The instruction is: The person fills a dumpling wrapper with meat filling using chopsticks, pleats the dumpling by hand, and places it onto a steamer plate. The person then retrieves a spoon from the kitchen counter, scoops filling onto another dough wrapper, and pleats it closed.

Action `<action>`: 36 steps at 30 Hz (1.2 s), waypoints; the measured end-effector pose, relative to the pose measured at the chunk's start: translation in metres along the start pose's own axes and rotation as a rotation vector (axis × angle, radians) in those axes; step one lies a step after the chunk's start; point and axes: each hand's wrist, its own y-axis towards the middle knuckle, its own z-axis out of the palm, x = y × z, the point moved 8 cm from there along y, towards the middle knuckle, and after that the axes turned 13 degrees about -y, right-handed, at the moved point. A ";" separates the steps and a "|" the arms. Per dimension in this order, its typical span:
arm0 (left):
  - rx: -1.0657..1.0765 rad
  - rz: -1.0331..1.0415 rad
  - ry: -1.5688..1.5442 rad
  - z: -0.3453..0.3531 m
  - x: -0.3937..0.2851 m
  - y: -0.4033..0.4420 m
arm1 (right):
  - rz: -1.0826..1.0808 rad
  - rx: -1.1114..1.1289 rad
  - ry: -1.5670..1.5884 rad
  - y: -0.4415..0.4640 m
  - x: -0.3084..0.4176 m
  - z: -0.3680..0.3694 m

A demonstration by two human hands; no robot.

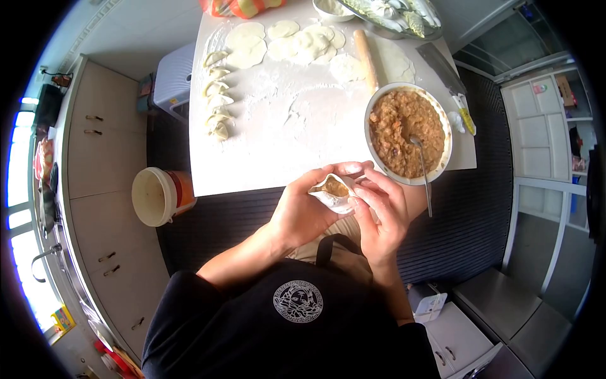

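Just off the table's front edge, my left hand point(307, 211) cradles a dumpling point(334, 201) that is partly folded, with brown filling showing at its open top. My right hand point(382, 218) pinches the dumpling's wrapper at its right side. Close by on the right is a white bowl point(447, 140) of minced filling point(404, 126), and a spoon point(421, 151) stands in it with its handle over the rim. A row of folded dumplings point(218, 101) lies along the table's left side. Flat round wrappers point(246, 47) are spread at the back.
On the floury table point(284, 151) a rolling pin point(365, 60) lies near a cleaver point(442, 68). A yellow-handled knife point(466, 115) is at the right edge. At the back are a small bowl point(333, 9) and a basin of cabbage point(404, 16). A bucket point(154, 196) stands on the floor, left.
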 end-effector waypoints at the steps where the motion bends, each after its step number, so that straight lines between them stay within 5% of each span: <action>1: -0.033 0.012 0.003 0.000 -0.001 0.000 | -0.005 0.004 0.000 -0.001 0.000 0.000; 20: -0.047 -0.208 0.223 -0.010 0.012 -0.003 | -0.255 0.091 -0.103 -0.001 0.017 -0.006; 36: -0.065 -0.187 0.141 -0.016 0.006 -0.002 | -0.120 0.032 -0.027 -0.012 0.009 -0.008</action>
